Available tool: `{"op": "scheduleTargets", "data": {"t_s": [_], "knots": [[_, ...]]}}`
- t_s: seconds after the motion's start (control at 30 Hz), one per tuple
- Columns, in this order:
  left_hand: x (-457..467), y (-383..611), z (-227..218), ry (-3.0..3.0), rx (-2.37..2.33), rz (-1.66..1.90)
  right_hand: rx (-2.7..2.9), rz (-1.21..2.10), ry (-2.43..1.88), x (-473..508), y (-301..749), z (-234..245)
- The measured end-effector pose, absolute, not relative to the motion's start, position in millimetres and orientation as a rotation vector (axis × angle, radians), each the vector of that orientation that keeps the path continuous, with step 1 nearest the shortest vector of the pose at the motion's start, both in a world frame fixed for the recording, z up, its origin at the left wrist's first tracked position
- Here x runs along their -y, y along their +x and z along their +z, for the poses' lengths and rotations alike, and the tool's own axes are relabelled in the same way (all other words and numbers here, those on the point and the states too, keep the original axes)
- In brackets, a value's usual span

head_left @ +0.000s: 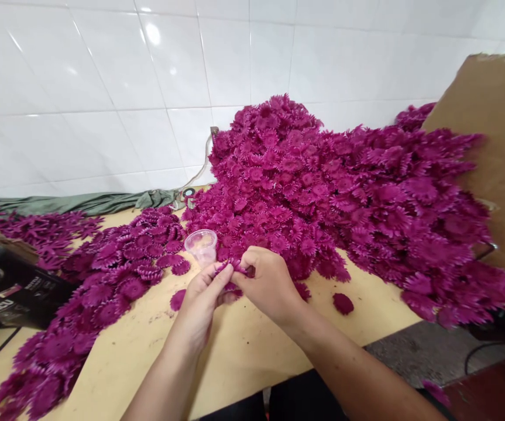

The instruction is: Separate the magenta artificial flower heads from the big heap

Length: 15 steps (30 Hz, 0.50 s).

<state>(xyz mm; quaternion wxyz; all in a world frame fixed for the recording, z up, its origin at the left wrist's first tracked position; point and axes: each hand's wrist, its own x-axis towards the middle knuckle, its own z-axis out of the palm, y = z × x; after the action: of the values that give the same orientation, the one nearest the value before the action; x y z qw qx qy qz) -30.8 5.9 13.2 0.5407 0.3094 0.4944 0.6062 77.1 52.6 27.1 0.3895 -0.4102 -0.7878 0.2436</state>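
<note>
Both hands meet over the middle of the yellow tabletop, pinching one purple artificial flower (236, 267) between thumbs and fingers. My left hand (203, 295) grips its left side, and my right hand (267, 280) is closed on its right side. Fingers cover most of the flower. Just behind them stands a clear plastic cup (201, 245) with something pale inside. A loose flower head (177, 300) lies to the left of my left hand, and a dark round one (343, 303) lies to the right of my right wrist.
A tall heap of purple flowers (278, 187) rises against the white tiled wall (112, 70). More flowers (116, 263) spread along the left side, near a black box (10, 286). Green cloth (81, 203) lies at the back. A cardboard sheet (493, 140) stands at the right.
</note>
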Motion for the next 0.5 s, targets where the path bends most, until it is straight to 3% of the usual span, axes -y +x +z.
{"op": "scheduleTargets", "data": {"t_s": [0.17, 0.4, 0.5], "knots": [[-8.7, -35.6, 14.9, 0.744, -1.179, 1.51, 2.003, 0.746, -0.89, -49.3, 80.3, 31.1], [-3.0, -33.8, 21.4, 1.065, -1.344, 1.587, 1.675, 1.364, -0.873, -58.3, 90.0, 40.8], [-0.6, -30.0, 24.9, 1.192, -1.455, 1.615, 1.541, 1.371, -0.897, -67.3, 88.5, 42.2]]}}
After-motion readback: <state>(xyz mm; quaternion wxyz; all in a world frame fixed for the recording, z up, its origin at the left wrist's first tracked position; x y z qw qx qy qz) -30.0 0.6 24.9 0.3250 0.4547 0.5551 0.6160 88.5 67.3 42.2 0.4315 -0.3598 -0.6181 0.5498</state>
